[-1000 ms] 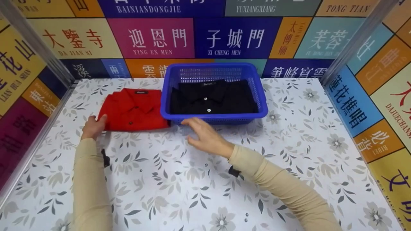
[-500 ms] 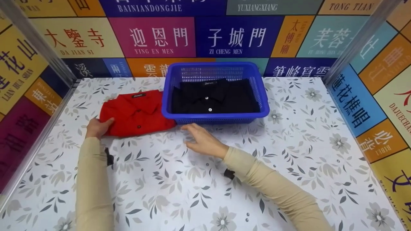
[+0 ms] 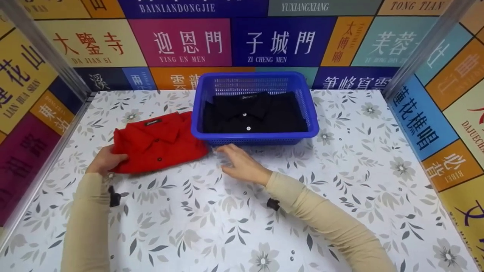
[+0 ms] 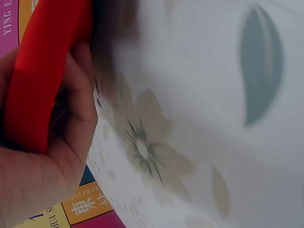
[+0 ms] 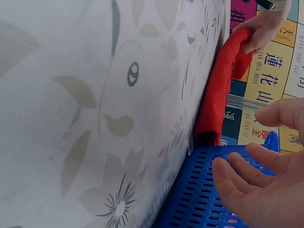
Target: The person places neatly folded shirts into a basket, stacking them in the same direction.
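Note:
A folded red collared shirt (image 3: pixel 151 147) lies left of the blue basket (image 3: pixel 253 136), its right end against the basket's front left corner. My left hand (image 3: pixel 104 159) grips the shirt's left end, with thumb on top and fingers beneath; the left wrist view shows the red fold (image 4: pixel 40 71) between them. That end is raised in the right wrist view. In front of the basket my right hand (image 3: pixel 242 164) hovers with loosely bent fingers (image 5: pixel 237 178) and holds nothing. A folded black shirt (image 3: pixel 230 117) with white buttons lies in the basket.
A white tabletop with a leaf and flower print (image 3: pixel 211 226) spreads under everything. Panels of coloured signs with lettering (image 3: pixel 181 41) stand behind and at both sides. The basket stands close to the back panel.
My left hand has drawn the red shirt's left end nearer to me, and the shirt now lies more slanted. My right hand has barely moved, and the basket stays in place.

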`<state>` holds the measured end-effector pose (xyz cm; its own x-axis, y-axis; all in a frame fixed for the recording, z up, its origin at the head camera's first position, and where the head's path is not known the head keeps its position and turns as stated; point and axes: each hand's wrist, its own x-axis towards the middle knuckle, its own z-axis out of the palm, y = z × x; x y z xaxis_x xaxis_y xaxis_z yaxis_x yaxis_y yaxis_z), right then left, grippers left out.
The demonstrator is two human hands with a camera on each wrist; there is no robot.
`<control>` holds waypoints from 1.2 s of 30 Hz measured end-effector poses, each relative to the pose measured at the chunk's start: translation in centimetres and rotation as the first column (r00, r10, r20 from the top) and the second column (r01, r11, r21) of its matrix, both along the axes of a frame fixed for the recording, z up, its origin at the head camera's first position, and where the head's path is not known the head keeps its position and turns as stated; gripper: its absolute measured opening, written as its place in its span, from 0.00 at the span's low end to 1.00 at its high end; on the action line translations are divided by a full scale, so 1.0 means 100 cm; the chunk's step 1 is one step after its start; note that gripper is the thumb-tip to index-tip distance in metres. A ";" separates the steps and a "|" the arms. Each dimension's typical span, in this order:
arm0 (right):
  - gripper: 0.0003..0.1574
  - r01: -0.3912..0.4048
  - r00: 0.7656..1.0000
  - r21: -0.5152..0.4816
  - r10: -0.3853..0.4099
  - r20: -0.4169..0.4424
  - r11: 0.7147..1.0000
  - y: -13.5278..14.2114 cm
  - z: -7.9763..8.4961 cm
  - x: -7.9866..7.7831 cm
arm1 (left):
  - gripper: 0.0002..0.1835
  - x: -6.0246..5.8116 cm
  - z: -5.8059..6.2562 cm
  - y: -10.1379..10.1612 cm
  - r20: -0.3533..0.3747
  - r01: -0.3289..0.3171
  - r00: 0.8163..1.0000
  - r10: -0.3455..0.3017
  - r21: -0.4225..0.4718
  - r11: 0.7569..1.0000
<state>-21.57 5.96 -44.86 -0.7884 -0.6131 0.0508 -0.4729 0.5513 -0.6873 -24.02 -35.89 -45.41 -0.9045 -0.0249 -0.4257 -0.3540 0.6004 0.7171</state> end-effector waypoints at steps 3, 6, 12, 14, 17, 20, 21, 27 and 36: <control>0.32 0.006 1.000 0.015 -0.006 0.012 1.000 0.000 0.000 -0.001 | 0.34 0.010 0.000 -0.006 -0.007 0.056 0.998 -0.056 -0.014 0.998; 0.33 0.016 0.999 0.024 -0.017 0.042 1.000 -0.002 -0.002 0.000 | 0.32 0.018 -0.002 -0.011 -0.003 0.100 0.995 -0.100 -0.010 0.995; 0.33 0.069 0.987 -0.010 -0.067 0.147 0.998 -0.014 -0.011 -0.002 | 0.30 0.027 -0.006 -0.015 0.044 0.160 0.986 -0.162 0.049 0.986; 0.34 0.130 0.960 -0.082 -0.104 0.260 0.988 -0.020 -0.015 -0.005 | 0.28 0.028 -0.005 -0.014 0.066 0.174 0.982 -0.179 0.078 0.982; 0.36 0.313 0.819 -0.237 -0.134 0.559 0.920 -0.030 -0.022 -0.008 | 0.26 0.030 -0.002 -0.013 0.108 0.200 0.971 -0.212 0.111 0.974; 0.36 0.522 0.604 -0.313 -0.086 0.792 0.793 -0.039 -0.027 -0.009 | 0.27 0.031 0.001 -0.011 0.145 0.220 0.960 -0.238 0.129 0.967; 0.34 0.574 0.546 -0.316 -0.065 0.836 0.755 -0.042 -0.028 -0.008 | 0.27 0.032 0.002 -0.011 0.150 0.227 0.958 -0.246 0.132 0.965; 0.20 0.638 0.464 -0.303 -0.039 0.885 0.708 -0.049 -0.029 0.005 | 0.28 0.037 0.003 -0.008 0.172 0.229 0.949 -0.263 0.194 0.954; 0.28 0.573 0.560 -0.314 -0.082 0.824 0.757 -0.055 -0.026 0.031 | 0.29 0.037 0.000 0.014 0.172 0.280 0.926 -0.336 0.284 0.917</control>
